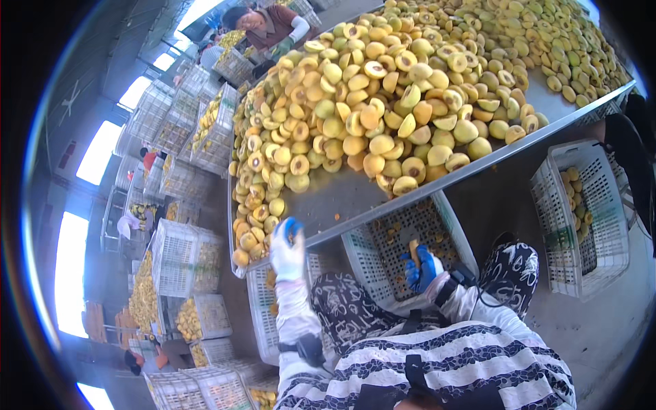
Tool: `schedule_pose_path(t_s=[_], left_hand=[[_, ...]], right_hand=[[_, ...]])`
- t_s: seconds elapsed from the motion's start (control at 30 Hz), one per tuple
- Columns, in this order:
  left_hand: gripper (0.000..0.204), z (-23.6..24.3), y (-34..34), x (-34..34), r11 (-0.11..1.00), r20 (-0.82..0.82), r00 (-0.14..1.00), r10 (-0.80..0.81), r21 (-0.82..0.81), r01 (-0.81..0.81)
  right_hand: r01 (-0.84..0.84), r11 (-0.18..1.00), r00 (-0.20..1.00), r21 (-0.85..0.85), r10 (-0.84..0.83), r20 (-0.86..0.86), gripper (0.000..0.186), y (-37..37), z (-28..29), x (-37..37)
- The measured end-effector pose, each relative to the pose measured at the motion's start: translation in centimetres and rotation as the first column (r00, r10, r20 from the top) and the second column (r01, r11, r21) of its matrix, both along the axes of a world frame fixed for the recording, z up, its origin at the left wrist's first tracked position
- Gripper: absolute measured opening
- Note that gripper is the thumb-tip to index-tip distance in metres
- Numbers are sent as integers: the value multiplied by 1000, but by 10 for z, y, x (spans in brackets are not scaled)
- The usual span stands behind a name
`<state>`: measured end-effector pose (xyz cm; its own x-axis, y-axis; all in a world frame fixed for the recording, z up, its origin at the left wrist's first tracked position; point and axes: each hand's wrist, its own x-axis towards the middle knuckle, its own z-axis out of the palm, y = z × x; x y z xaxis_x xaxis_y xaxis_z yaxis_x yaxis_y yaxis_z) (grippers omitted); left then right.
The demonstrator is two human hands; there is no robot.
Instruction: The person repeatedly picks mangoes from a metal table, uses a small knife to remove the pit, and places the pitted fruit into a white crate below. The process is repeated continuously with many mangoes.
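Observation:
Halved yellow peaches (369,113), many with the brown pit hollow showing, lie heaped on a metal-topped table (335,201). At its near left edge is my left hand (288,251), in a white and blue glove. Its fingers are curled round a small orange-brown piece that looks like a peach half, mostly hidden by the glove. My right hand (424,270), gloved in blue, is closed over a white plastic crate (459,229) below the table edge. From its fingers sticks up a narrow tan piece (414,251) whose kind I cannot make out. Small scraps lie in that crate.
Another crate (260,301) stands by my left forearm. On the right a crate (594,266) holds some peaches. Stacked crates (181,256) line the left side. A person (273,31) with gloves works at the table's far left; someone's dark-clothed leg shows at the right edge.

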<state>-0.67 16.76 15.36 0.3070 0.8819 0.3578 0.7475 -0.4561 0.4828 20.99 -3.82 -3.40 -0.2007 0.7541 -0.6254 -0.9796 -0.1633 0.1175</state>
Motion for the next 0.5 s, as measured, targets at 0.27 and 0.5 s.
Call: schedule_pose_path(t_s=[0.27, 0.5], left_hand=[[76, -52, 48, 226, 967, -132, 959, -251, -69, 243], [46, -24, 31, 116, 297, 791, 292, 537, -502, 813]], right_hand=[[-35, 999, 908, -25, 42, 416, 48, -2, 24, -1], [-316, 910, 562, 270, -51, 826, 45, -16, 86, 11]])
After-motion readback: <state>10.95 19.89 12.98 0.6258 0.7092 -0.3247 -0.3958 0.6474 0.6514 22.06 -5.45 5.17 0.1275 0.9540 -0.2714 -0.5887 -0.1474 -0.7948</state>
